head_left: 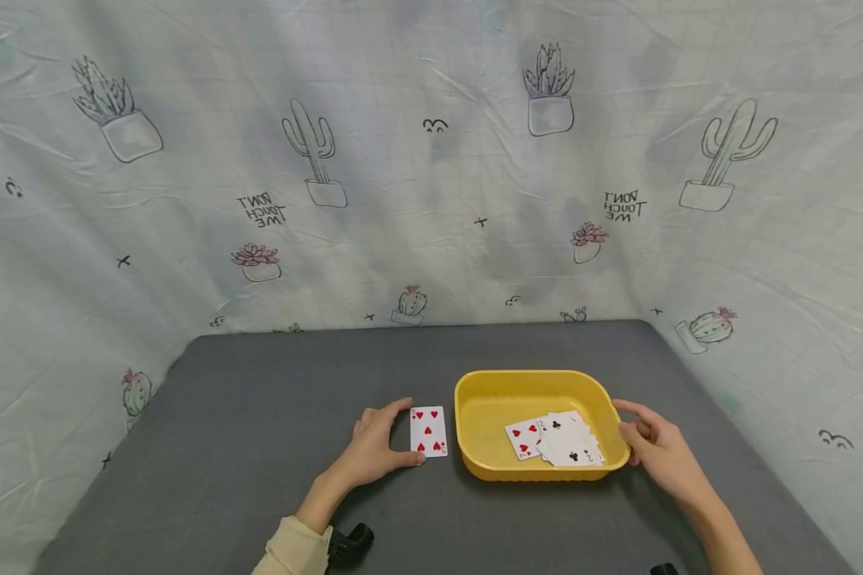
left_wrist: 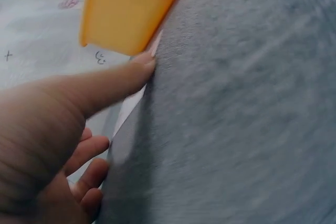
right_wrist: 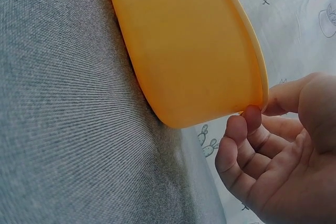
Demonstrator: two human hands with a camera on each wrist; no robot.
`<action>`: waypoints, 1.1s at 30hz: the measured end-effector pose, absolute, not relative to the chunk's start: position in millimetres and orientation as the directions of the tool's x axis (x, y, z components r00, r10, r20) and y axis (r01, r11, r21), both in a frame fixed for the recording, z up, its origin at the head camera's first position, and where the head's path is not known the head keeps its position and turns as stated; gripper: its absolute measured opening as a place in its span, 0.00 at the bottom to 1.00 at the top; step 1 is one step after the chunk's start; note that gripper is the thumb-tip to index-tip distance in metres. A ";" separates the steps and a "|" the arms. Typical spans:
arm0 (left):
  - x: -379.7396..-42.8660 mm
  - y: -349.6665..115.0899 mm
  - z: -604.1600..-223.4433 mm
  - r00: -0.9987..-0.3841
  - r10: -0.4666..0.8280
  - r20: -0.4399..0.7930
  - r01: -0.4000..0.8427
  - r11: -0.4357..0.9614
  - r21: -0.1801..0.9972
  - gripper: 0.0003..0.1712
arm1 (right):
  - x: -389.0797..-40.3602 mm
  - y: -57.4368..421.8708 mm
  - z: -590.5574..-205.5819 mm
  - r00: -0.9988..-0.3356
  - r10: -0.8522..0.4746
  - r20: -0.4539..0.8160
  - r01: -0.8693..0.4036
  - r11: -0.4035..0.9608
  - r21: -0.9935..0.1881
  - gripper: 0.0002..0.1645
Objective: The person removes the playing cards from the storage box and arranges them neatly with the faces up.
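A five of hearts playing card lies face up on the grey table, left of a yellow plastic basket. My left hand spans this card by its left side, thumb at the near edge and index finger at the far edge. In the left wrist view the thumb overlaps the thin white card. On the other side, my right hand pinches the basket's right rim between thumb and fingers. Several playing cards lie face up in the basket, a two of clubs on top.
The grey tabletop extends to a pale cloth printed with cacti, hanging behind and at both sides. A black wrist strap piece sits at my left wrist, below a cream sleeve.
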State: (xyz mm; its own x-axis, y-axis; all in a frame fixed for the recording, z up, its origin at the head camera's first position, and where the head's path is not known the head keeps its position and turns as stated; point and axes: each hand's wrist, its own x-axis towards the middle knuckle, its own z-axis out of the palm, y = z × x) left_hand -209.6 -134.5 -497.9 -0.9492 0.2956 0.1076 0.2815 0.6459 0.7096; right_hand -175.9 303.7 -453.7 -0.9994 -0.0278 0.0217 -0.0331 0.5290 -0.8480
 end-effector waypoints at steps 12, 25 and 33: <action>-207.5 -122.5 -447.0 -0.921 0.252 0.296 0.388 0.535 0.751 0.49 | -174.4 304.6 -461.0 -1.000 -0.017 0.021 -0.027 0.515 -0.857 0.28; -212.9 2.0 -427.5 -0.814 0.553 0.177 0.480 0.469 0.741 0.45 | -170.8 305.3 -462.3 -0.999 -0.017 0.029 -0.034 0.521 -0.853 0.28; -210.8 43.3 -445.6 -0.803 0.596 0.005 0.390 0.519 0.760 0.49 | -167.6 304.5 -462.9 -0.999 -0.019 0.036 -0.041 0.511 -0.858 0.27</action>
State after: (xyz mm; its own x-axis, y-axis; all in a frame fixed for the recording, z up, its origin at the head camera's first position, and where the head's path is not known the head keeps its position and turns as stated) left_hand -210.8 43.3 -445.6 -0.8027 0.5964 0.0047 0.3903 0.5193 0.7603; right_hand -167.6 304.5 -462.9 -0.9992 -0.0193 0.0358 -0.0407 0.5113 -0.8584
